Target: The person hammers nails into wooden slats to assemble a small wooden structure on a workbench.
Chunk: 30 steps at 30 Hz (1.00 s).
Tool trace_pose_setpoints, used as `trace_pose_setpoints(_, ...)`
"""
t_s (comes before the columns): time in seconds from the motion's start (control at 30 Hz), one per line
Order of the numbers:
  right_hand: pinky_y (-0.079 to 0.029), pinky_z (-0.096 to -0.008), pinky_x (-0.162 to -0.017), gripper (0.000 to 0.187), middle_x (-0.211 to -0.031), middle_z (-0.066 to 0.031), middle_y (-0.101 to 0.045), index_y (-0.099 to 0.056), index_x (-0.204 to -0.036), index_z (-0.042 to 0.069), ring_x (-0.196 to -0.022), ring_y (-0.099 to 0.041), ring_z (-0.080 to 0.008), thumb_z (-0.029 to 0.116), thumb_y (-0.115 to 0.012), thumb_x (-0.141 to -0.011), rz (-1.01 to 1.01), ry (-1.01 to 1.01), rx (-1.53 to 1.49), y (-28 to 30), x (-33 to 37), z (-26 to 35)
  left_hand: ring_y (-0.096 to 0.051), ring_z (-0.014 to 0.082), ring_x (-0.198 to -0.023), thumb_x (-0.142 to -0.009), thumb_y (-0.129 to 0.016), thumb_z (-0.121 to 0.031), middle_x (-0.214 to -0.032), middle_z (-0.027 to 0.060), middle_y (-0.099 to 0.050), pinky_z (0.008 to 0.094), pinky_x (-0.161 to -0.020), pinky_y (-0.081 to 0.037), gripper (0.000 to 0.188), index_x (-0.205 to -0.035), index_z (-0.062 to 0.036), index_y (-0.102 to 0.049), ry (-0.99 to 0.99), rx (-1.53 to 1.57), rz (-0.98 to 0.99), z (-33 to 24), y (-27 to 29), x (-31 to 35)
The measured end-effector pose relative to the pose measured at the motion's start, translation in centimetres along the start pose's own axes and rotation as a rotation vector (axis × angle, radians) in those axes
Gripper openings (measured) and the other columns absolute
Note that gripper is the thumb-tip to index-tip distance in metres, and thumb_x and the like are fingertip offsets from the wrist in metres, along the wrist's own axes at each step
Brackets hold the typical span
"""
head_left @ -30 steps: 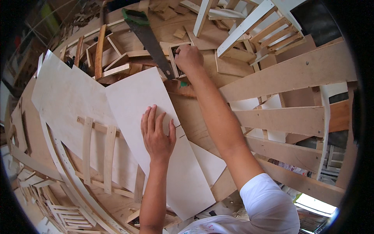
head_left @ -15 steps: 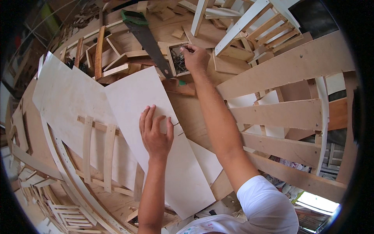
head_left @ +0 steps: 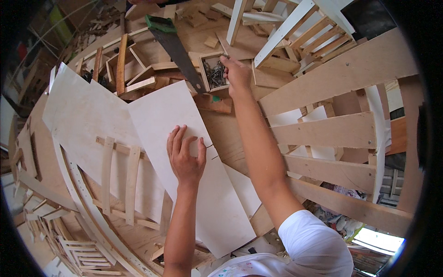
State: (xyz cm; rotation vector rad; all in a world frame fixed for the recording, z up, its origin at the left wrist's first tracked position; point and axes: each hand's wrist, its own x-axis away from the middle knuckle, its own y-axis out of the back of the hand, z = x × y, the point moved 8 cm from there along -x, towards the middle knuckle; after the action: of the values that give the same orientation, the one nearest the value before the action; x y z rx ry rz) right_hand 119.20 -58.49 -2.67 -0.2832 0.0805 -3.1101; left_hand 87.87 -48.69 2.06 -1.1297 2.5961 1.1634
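Mid-frame, the left hand lies loosely spread on the white panel, apparently steadying it. Upper centre, the right hand pinches its fingertips beside the wooden box of nails; whether they grip one, I can't tell.

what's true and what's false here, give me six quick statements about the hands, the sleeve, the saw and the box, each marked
1. The left hand is over a white board. True.
2. The left hand is clenched into a tight fist. False: it is open, its fingers apart and loosely bent.
3. The right hand is at an open wooden box of small dark metal pieces. True.
4. A saw lies to the left of the box. True.
5. The saw's handle is red. False: the handle is green.
6. The sleeve on the right arm is black. False: the sleeve is white.
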Motion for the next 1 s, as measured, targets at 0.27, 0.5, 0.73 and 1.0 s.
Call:
trace_pose_setpoints(0.27,-0.043,-0.0241,-0.058,0.020,-0.081,0.0016,-0.063,-0.074,-0.108,0.003,-0.064,-0.053,-0.0092,0.015,-0.081,-0.093,0.191,-0.229,-0.437,0.7,11.2,1.6,-0.055,0.0306,-0.141,-0.102,-0.063,-0.015,-0.140,0.0128,-0.067,0.0494,-0.127,-0.029,0.019,-0.117,-0.0060,-0.072,0.048,0.419,0.007,1.7,2.2,-0.3)
trace_pose_setpoints(0.5,-0.046,-0.0235,-0.063,0.018,-0.085,0.0000,-0.067,-0.074,-0.110,0.001,-0.069,-0.056,-0.0090,0.012,-0.078,-0.097,0.360,-0.469,-0.498,2.5,27.3,1.1,-0.042,0.0342,-0.151,-0.111,-0.047,-0.036,-0.159,0.0223,-0.048,0.0453,-0.128,-0.028,0.059,-0.153,0.0053,-0.043,0.593,1.369,0.044,0.2,4.4,9.2)
trace_pose_setpoints(0.73,-0.049,-0.0234,-0.066,0.028,-0.095,-0.0015,-0.074,-0.074,-0.120,-0.004,-0.073,-0.060,-0.0075,0.013,-0.077,-0.097,0.641,-0.773,-0.227,4.5,48.2,-3.3,-0.038,0.0371,-0.154,-0.112,-0.038,-0.033,-0.162,0.0260,-0.042,0.0486,-0.132,-0.025,0.059,-0.156,0.0069,-0.039,0.817,1.641,-0.281,0.2,13.5,26.4)
trace_pose_setpoints(1.0,-0.048,-0.0230,-0.065,0.036,-0.086,0.0000,-0.072,-0.077,-0.117,-0.005,-0.072,-0.059,-0.0065,0.022,-0.084,-0.094,0.839,-0.829,0.123,6.4,64.9,-9.1,-0.043,0.0379,-0.150,-0.110,-0.040,-0.025,-0.157,0.0280,-0.049,0.0490,-0.132,-0.026,0.054,-0.152,0.0086,-0.045,0.820,1.306,-0.517,3.8,27.8,42.5)
